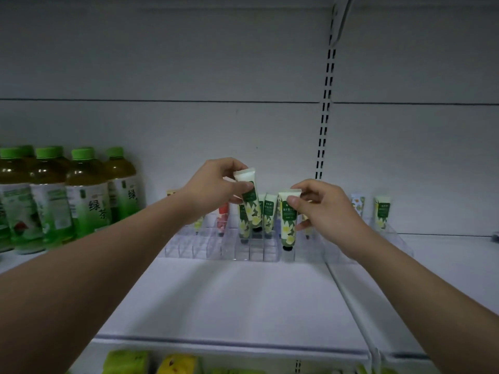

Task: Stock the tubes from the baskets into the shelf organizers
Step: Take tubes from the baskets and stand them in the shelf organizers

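Tubes pinched, one per hand: left hand (pixel 213 186) tube (pixel 249 199), right hand (pixel 321 205) tube (pixel 288 220); next, slot both into organizer (pixel 243 252).

tubes (pixel 249 201): white, green panel w/ pale-yellow flowers, black caps
bottles (pixel 86 195): amber, green caps
shelf (pixel 216 292): white

Two bare forearms, no sleeves, hands (pixel 216 184) without rings or gloves

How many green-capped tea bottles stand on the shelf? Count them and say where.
4, in a row at the shelf's left end: bottle one, bottle two, bottle three, bottle four. Others may be hidden behind or off-frame.
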A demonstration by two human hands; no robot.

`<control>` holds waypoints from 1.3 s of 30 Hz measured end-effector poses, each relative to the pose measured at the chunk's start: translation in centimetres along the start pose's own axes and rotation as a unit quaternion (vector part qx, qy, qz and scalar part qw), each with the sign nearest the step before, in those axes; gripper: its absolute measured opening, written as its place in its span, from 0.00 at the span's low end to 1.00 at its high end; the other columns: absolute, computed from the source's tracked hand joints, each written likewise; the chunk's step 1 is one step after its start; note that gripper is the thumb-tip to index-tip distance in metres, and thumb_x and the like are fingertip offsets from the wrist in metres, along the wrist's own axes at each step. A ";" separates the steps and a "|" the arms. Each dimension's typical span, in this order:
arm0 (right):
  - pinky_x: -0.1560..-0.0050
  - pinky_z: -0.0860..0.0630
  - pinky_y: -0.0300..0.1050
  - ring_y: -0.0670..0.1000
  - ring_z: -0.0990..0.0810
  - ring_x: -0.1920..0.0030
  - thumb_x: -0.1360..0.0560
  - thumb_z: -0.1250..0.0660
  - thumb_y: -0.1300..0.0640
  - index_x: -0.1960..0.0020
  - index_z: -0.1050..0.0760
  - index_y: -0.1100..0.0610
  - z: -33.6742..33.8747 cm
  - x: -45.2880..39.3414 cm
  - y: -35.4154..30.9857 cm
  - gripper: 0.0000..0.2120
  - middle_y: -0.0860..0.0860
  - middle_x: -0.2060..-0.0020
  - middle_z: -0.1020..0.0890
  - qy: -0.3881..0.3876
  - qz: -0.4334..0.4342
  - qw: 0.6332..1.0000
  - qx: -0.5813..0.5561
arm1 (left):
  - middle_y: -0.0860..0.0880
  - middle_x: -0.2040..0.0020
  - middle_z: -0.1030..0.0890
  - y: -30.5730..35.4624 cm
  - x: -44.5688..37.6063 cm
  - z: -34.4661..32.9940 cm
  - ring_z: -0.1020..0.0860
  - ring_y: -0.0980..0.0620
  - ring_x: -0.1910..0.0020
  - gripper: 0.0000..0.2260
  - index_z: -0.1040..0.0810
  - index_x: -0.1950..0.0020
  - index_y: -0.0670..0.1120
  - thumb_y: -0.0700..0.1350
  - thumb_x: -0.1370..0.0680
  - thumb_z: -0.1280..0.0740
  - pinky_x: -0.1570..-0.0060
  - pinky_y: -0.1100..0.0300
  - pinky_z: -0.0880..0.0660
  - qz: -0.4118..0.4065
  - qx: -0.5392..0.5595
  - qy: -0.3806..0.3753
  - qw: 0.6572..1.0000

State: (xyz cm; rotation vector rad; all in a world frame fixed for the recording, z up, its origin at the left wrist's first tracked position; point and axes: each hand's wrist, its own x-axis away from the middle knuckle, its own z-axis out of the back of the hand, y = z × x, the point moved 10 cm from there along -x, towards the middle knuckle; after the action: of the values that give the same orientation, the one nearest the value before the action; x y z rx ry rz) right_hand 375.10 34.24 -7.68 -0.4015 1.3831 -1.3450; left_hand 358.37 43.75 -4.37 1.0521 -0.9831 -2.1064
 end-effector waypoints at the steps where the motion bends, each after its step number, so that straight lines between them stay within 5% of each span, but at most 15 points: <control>1: 0.63 0.17 0.44 0.50 0.20 0.58 0.22 0.32 0.62 0.53 0.21 0.52 0.3 -0.6 0.3 0.05 0.56 0.54 0.20 0.016 0.001 1.000 -0.018 | 0.44 0.51 0.19 -0.3 -0.8 -0.1 0.17 0.51 0.59 0.10 0.22 0.44 0.40 0.36 0.25 0.30 0.60 0.65 0.21 -0.001 0.001 0.004 1.000; 9: 0.60 0.17 0.41 0.50 0.17 0.56 0.22 0.32 0.63 0.52 0.22 0.53 1.2 -5.0 2.7 0.05 0.56 0.53 0.17 0.095 -0.015 0.990 -0.104 | 0.46 0.54 0.17 -2.0 -6.5 -1.1 0.17 0.48 0.55 0.09 0.19 0.49 0.46 0.40 0.28 0.26 0.54 0.56 0.20 -0.021 -0.110 0.038 0.993; 24: 0.61 0.17 0.42 0.55 0.16 0.54 0.23 0.32 0.63 0.53 0.21 0.54 0.2 -6.9 4.2 0.05 0.56 0.53 0.17 0.080 -0.012 0.992 -0.094 | 0.48 0.57 0.16 -4.0 -8.9 -3.3 0.18 0.49 0.56 0.07 0.19 0.56 0.50 0.42 0.30 0.23 0.49 0.48 0.20 -0.026 -0.186 -0.035 0.982; 39: 0.60 0.17 0.42 0.55 0.16 0.52 0.22 0.33 0.63 0.47 0.21 0.58 2.2 -6.9 3.8 0.05 0.58 0.52 0.17 0.101 -0.026 0.992 -0.072 | 0.53 0.59 0.20 -4.4 -8.2 -5.5 0.23 0.57 0.62 0.07 0.20 0.56 0.48 0.43 0.30 0.23 0.66 0.68 0.30 -0.026 -0.320 -0.104 0.941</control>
State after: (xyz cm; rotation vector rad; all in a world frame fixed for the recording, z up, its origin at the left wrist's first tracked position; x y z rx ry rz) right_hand 380.82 40.01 -7.26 -0.4080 1.6536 -1.3613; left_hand 366.48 50.48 -6.87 0.5356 -0.2982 -2.3689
